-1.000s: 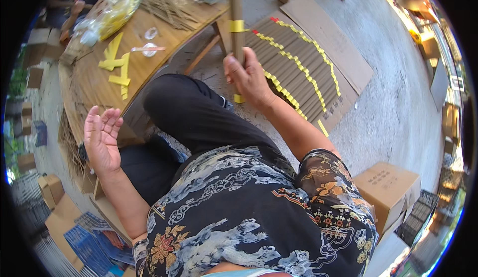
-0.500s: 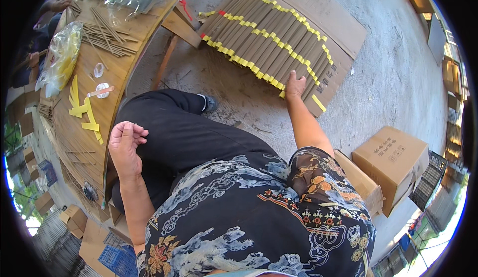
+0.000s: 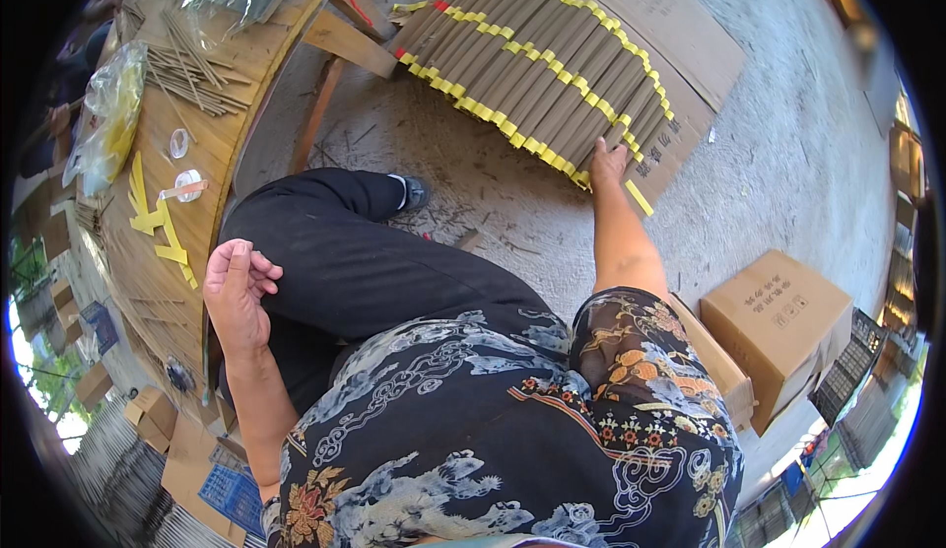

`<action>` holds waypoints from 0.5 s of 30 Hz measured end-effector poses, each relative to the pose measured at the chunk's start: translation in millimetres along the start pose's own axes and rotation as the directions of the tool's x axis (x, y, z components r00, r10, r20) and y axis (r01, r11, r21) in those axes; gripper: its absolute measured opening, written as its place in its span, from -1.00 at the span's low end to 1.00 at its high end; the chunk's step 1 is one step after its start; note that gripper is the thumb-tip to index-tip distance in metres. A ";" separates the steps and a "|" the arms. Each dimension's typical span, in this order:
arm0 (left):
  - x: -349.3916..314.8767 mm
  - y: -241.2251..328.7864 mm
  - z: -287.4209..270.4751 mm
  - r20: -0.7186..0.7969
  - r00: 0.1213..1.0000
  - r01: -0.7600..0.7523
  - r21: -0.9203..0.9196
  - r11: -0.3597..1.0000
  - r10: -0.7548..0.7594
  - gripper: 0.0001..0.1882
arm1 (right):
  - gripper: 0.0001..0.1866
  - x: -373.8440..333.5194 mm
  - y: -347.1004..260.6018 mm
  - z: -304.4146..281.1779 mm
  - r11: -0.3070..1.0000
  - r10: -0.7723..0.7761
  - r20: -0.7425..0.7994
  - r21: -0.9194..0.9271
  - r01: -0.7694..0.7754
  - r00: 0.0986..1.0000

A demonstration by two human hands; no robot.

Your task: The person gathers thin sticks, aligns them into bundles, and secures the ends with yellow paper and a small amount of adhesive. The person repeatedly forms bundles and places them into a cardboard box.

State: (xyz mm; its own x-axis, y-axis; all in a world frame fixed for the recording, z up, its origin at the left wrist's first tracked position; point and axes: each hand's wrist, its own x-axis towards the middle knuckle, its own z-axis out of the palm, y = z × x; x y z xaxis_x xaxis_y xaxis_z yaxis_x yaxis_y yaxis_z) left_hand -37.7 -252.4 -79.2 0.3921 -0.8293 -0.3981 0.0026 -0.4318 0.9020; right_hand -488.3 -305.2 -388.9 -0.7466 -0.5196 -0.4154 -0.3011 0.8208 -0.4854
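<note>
From the head view, my right hand point(image 3: 608, 161) lies flat, fingers spread, on the end of the long row of brown stick bundles with yellow bands point(image 3: 537, 65), laid out on flattened cardboard point(image 3: 690, 45). My left hand point(image 3: 236, 292) hovers empty, loosely curled. I judge loose thin sticks point(image 3: 192, 80) on the wooden table point(image 3: 266, 60) remain unbundled.

Incense workshop: banded stick bundles point(image 3: 537, 65), wooden workbench point(image 3: 246, 65)

Matt paper-wrapped bundles point(image 3: 537, 65), rough concrete floor point(image 3: 788, 154)
</note>
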 end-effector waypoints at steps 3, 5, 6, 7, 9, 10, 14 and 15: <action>-0.2 -0.3 1.1 -0.002 1.000 -0.001 0.004 1.000 0.001 -0.87 | -0.47 9.3 5.1 3.6 0.994 0.022 0.072 -0.106 -0.015 0.997; -1.0 -1.3 1.4 0.001 1.000 -0.001 -0.003 1.000 0.001 -0.87 | -0.45 18.5 15.8 7.3 0.991 0.016 0.134 -0.136 0.003 0.991; -1.1 -2.4 1.6 0.005 1.000 -0.005 -0.006 1.000 0.005 -0.87 | -0.46 13.2 11.2 5.0 0.993 0.039 0.134 -0.119 -0.023 0.990; -3.4 -3.4 -1.0 -0.008 1.000 -0.005 -0.021 1.000 0.005 -0.86 | -0.47 15.5 11.3 8.2 0.990 0.019 0.120 -0.139 -0.003 0.993; -10.5 -2.2 -1.5 -0.021 1.000 -0.007 -0.066 0.998 0.006 -0.85 | -0.47 19.9 11.5 10.6 0.982 -0.027 0.073 -0.186 0.040 0.997; -12.9 -2.4 -4.8 0.009 1.000 -0.029 -0.108 0.994 0.030 -0.83 | -0.48 17.3 11.9 11.4 0.989 -0.055 0.009 -0.140 0.056 0.998; -17.5 3.5 -24.7 0.010 0.996 -0.080 -0.213 0.974 0.085 -0.82 | -0.84 39.6 46.2 27.5 0.798 -0.176 0.247 0.603 -0.009 0.953; -27.0 3.4 -34.9 -0.056 0.994 -0.102 -0.239 0.966 0.091 -0.80 | -0.88 10.5 17.4 26.8 0.742 -0.201 0.225 0.671 -0.002 0.954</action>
State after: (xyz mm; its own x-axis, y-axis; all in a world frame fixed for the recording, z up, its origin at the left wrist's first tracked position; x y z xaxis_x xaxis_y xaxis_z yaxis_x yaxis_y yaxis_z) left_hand -16.1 -219.1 -59.6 0.4417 -0.8440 -0.3042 0.1824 -0.2475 0.9516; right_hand -485.5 -302.8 -422.3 -0.5181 -0.7135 -0.4716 0.1761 0.4506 -0.8752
